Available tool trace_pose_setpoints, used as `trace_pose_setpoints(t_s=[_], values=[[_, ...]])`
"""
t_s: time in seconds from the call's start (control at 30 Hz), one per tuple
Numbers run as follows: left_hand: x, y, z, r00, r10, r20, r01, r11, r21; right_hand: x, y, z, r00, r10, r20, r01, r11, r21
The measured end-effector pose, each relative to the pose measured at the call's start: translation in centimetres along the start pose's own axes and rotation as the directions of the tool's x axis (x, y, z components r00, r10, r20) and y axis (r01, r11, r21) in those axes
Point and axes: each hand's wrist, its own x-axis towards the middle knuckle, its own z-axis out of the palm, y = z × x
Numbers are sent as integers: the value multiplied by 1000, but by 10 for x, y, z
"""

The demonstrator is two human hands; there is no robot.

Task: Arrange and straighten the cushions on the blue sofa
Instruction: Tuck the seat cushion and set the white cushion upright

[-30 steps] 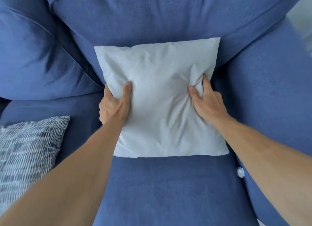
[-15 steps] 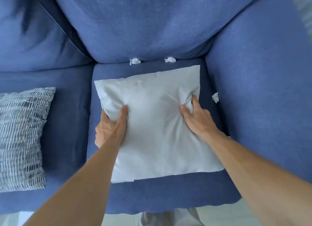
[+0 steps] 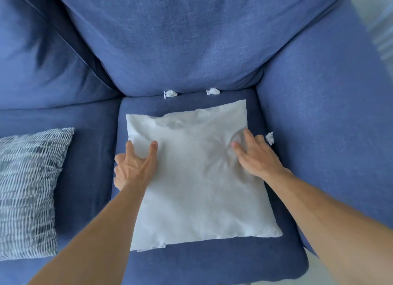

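Observation:
A plain white cushion (image 3: 197, 178) lies flat on the right seat of the blue sofa (image 3: 212, 263), slightly skewed. My left hand (image 3: 134, 167) rests at the cushion's left edge with fingers spread, its grip released. On the cushion's upper right part, my right hand (image 3: 255, 155) lies with fingers apart beside a dent in the fabric. A patterned blue-and-white cushion (image 3: 27, 191) lies on the left seat. Behind the white cushion stands a large blue back cushion (image 3: 191, 40), with another one (image 3: 38, 61) to its left.
Three small white crumpled bits lie on the seat: two (image 3: 170, 94) (image 3: 213, 91) along the back crease and one (image 3: 270, 138) by the right armrest (image 3: 329, 125). Pale floor shows beyond the seat's front edge at the lower right.
The white cushion came down from leaning on the back cushion to lying flat on the seat. Both hands have let go and opened.

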Motion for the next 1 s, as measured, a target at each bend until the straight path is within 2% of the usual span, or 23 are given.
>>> trace_pose_setpoints(t_s=[0.2,0.47,0.6,0.7,0.87,1.0], values=[[27,44,-17,980,195,-36,-191,978,85,25,-20,-36,998,-36,-53,34,998,-46],[94,104,5,909,409,87,-418,890,184,86,-56,-54,992,-76,-98,56,980,-192],[114,106,14,890,426,162,-455,848,272,111,-72,-37,995,-93,-41,83,973,-214],[133,108,21,886,417,204,-460,848,265,132,-85,-24,990,-141,-9,133,953,-272],[144,114,30,884,419,206,-464,839,284,163,-97,-18,976,-204,72,216,906,-363],[147,123,32,858,473,202,-514,803,303,181,-105,-14,961,-259,92,273,865,-420]])
